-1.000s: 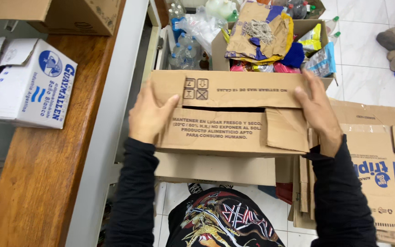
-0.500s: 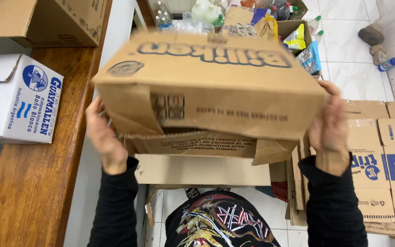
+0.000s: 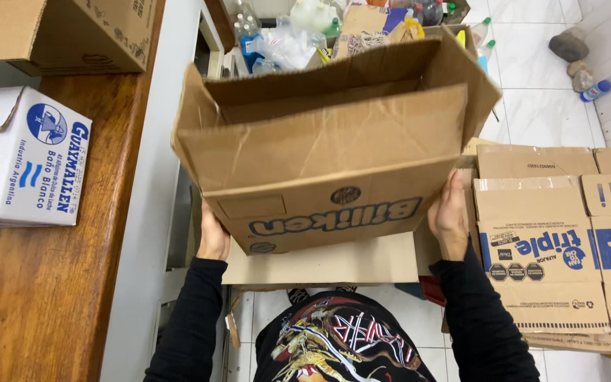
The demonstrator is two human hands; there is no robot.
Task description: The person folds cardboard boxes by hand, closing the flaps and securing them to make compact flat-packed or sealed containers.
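Head view: brown cardboard box, open, flaps loose, held in the air over flattened cartons. Left hand and right hand each clamped on a lower side. Risk: the box could slip; unsecured flaps may fold.

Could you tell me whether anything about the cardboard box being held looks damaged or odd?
The brown cardboard box held between the left hand and right hand is creased, its flaps hang open, and its printing faces upside down.
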